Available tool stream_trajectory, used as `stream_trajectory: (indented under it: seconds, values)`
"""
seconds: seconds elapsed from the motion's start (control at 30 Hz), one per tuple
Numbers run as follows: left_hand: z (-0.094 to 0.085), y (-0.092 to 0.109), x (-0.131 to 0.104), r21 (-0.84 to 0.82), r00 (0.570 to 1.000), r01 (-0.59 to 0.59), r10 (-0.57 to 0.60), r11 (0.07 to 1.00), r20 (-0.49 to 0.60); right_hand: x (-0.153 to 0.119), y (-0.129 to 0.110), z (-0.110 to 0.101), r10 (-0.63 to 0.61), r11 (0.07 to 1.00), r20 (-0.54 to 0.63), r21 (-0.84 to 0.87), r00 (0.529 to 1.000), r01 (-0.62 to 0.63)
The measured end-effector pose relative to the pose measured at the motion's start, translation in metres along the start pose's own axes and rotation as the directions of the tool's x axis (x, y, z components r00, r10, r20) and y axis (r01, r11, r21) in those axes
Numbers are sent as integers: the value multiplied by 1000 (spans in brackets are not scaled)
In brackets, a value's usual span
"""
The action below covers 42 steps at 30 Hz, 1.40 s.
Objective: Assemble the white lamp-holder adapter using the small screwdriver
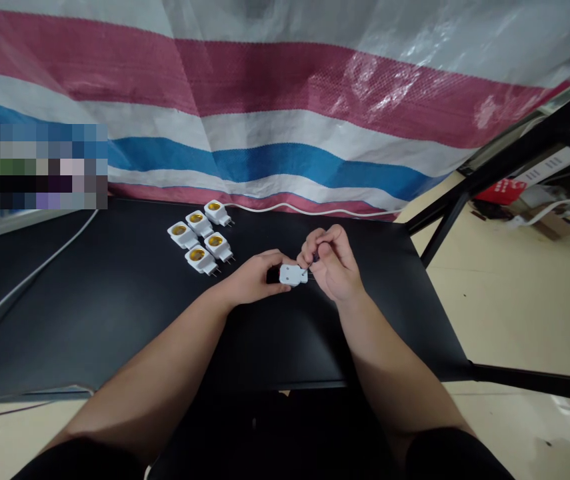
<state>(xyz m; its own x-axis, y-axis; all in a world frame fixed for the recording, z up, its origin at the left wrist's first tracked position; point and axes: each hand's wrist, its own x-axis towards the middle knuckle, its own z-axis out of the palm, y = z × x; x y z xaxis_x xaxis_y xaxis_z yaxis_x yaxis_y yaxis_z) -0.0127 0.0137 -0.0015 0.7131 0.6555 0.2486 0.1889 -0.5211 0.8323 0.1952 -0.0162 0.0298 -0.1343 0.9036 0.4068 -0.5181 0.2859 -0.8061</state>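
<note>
Held thing: a small white plastic plug-in lamp socket (pixel 293 274), lying flat side up between the two hands, just above the black tabletop (pixel 115 313).
Long axis: roughly left to right, from the left hand toward the right hand; its metal prongs point toward the right hand's fingertips.
Left hand (pixel 255 279): palm down, fingers curled over the far end of the socket, clasping it; forearm reaches in from the lower left.
Right hand (pixel 332 263): fingers bunched together and bent inward, pinching something small and dark at the prong end of the socket; what it is cannot be told. Wrist is cocked, forearm comes from the lower right.
Beyond the left hand: five more white plug-in lamp sockets with yellow brass centres (pixel 202 238), grouped close together, openings up, prongs pointing toward the right.
Far side of both hands: a white cable (pixel 315 212) along the tabletop edge, under a red, white and blue striped woven tarp (pixel 285 100).
Containers: none in view.
</note>
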Motion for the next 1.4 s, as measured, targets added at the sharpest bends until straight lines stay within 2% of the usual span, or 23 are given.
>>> stream_trajectory:
  seconds: [0.07, 0.2, 0.33, 0.43, 0.57, 0.63, 0.8, 0.93, 1.03, 1.13, 1.23, 1.4]
  values:
    - [0, -1, 0, 10, 1000, -10, 10, 1000, -7, 1, 0, -4, 6, 1000, -44, -23, 999, -7]
    - [0, -1, -1, 0, 1000, -6, 6, 1000, -6, 1, -4, -7, 78, 994, -27, -77, 997, -80]
    - [1, 1, -1, -2, 1000, 11, -11, 1000, -10, -1, -5, 0, 138, 990, -78, -24, 987, -140]
    - [1, 1, -1, -9, 1000, 16, -16, 1000, -6, -2, -4, 6, 99, 995, -72, 8, 992, -99]
    - [1, 1, -2, -1, 1000, 15, -15, 1000, -9, 0, -4, 5, 25, 999, -74, -35, 997, -28]
    - [1, 1, -2, -5, 1000, 8, -8, 1000, -19, 1, -6, 2, 36, 997, -73, -63, 997, -40]
    - [2, 2, -2, -2, 1000, 0, 0, 1000, -11, -3, -7, 0, 157, 985, -11, -72, 988, -157]
    - [1, 3, -1, 11, 1000, 10, -10, 1000, 2, -5, -3, 3, 85, 996, 44, -3, 995, -85]
    - [1, 2, -1, 14, 1000, 6, -6, 1000, 0, -4, -4, 4, 32, 999, 58, -26, 998, -31]
    - [1, 1, -1, 13, 1000, 3, -3, 1000, -5, -3, -7, 3, 68, 994, 3, -81, 998, -67]
    - [1, 2, -1, 23, 1000, 11, -11, 1000, 1, -4, -9, 4, 132, 988, 0, -76, 991, -131]
    - [1, 3, -1, 0, 1000, 18, -18, 1000, 13, -3, -7, 5, 55, 998, 10, -41, 998, -55]
